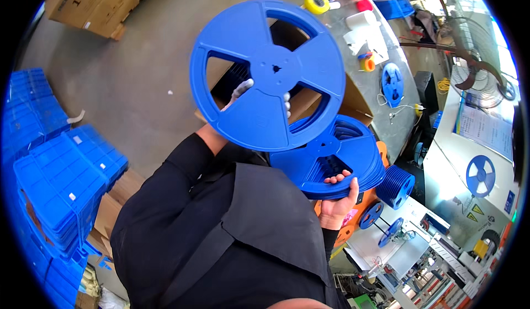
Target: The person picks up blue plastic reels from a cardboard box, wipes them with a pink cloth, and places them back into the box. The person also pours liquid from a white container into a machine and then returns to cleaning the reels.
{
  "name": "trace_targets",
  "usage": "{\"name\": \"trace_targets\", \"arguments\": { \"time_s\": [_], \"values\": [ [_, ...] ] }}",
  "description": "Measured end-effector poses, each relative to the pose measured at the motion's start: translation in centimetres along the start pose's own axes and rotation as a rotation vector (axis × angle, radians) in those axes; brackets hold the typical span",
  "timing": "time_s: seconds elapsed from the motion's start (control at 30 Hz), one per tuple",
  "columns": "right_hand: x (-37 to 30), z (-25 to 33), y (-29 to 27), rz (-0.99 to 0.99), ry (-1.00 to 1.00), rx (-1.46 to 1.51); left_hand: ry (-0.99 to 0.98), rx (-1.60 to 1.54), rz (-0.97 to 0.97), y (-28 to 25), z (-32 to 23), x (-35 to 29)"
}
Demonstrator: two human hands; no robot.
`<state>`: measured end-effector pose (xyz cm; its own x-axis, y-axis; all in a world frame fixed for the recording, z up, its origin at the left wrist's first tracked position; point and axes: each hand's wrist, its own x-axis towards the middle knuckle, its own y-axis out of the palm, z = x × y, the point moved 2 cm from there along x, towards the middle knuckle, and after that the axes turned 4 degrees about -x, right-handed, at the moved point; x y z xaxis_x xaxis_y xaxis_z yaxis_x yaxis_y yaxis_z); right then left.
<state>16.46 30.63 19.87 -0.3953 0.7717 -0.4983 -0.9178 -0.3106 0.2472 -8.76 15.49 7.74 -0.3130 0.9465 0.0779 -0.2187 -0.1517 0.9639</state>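
A large blue plastic reel (pixel 237 36) with three cut-out windows is raised in front of me, its flat face toward my view. My left hand (pixel 239 94) is behind it. White-covered fingertips show through two of the windows, while the palm is hidden by the reel. Lower and to the right is a stack of similar blue reels (pixel 295 163), tilted, partly covered by the raised reel. My bare right hand (pixel 340 198) grips the stack's near right edge, fingers curled into a window. Behind the raised reel, an open cardboard box (pixel 358 100) shows dark ridged contents.
A grey worktable (pixel 364 83) with tape rolls and a loose blue reel (pixel 392 84) runs along the right. Orange reels (pixel 345 235) and another blue reel stack (pixel 395 186) stand beside a machine. Blue crates (pixel 66 171) are piled at left, cartons (pixel 91 3) at far left.
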Motion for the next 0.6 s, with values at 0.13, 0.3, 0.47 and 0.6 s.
{"name": "trace_targets", "arguments": {
  "time_s": [0.13,0.3,0.47,0.6],
  "values": [
    [0.2,-0.3,-0.4,-0.041,0.018,-0.015,-0.024,-0.027,0.030,-1.9,0.2,0.6],
    [0.4,-0.7,-1.3,-0.083,0.025,-0.001,-0.078,-0.049,0.009,-3.9,0.6,2.3],
    [0.4,-1.1,-1.8,-0.158,0.020,-0.008,-0.152,-0.130,0.016,-6.4,0.7,3.9],
    [0.3,-1.6,-2.9,-0.181,0.011,0.002,-0.135,-0.067,-0.103,-7.1,0.8,4.5]
  ]
}}
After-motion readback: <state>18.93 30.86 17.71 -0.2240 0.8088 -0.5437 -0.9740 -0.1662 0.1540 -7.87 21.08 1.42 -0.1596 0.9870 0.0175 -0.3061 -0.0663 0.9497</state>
